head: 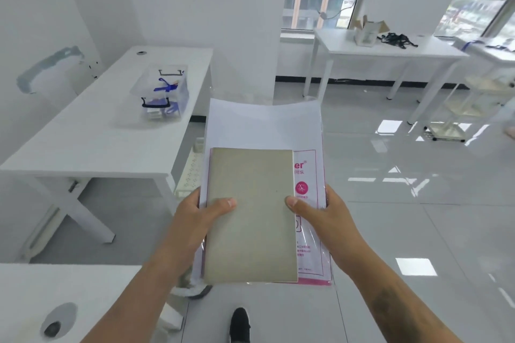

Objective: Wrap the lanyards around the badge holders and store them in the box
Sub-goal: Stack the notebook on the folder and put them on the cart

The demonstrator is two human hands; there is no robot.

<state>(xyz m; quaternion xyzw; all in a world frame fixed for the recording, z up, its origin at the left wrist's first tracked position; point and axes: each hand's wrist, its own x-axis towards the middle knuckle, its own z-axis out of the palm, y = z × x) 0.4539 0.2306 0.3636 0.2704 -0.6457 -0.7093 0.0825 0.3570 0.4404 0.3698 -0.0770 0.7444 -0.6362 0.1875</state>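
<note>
Desk (92,131) at left carries the clear plastic box (164,95), with blue lanyards (165,88) visible through its walls; this is where the task's items sit, well apart from you. Whether badge holders lie inside cannot be told at this range.

1. Left hand (200,214): it grips the left edge of the stack, thumb on top of the grey-brown card (250,214), fingers underneath. Keep that thumb pressing down so the card does not slide off.
2. Stack: the card lies on a white plastic-wrapped packet (264,128) with pink print. Hold it level; the wrap looks slick.
3. Right hand (323,214): it grips the right edge, thumb on the card's edge, fingers below. Match its height to the left.

Judged from this, both hands are occupied, so no lanyard work can begin. Set the stack down on a bare surface first, then approach the box. Black straps (397,39) lie on the far table (390,49) at right.
</note>
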